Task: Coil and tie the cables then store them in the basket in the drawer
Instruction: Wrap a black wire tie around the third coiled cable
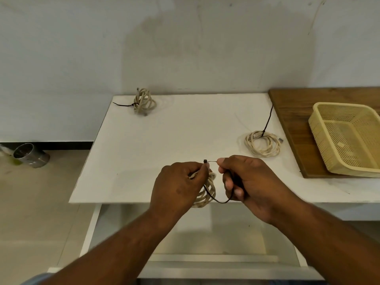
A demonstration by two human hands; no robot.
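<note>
Left hand (177,185) pinching, right hand (249,182) pinching, close together

1. A white worktop (174,140) stands against the wall (185,48); its left edge ends over the floor.
2. A brown wooden board (292,112) lies on the worktop's right end, its back edge at the wall, and runs out of view to the right.
3. The wall is pale, with faint marks and scuffs.
4. A black skirting (51,145) runs along the foot of the wall at the left.
5. A shiny metal can (30,155) lies on the beige floor (41,202) just in front of the skirting, its open mouth turned up and leftward.
</note>
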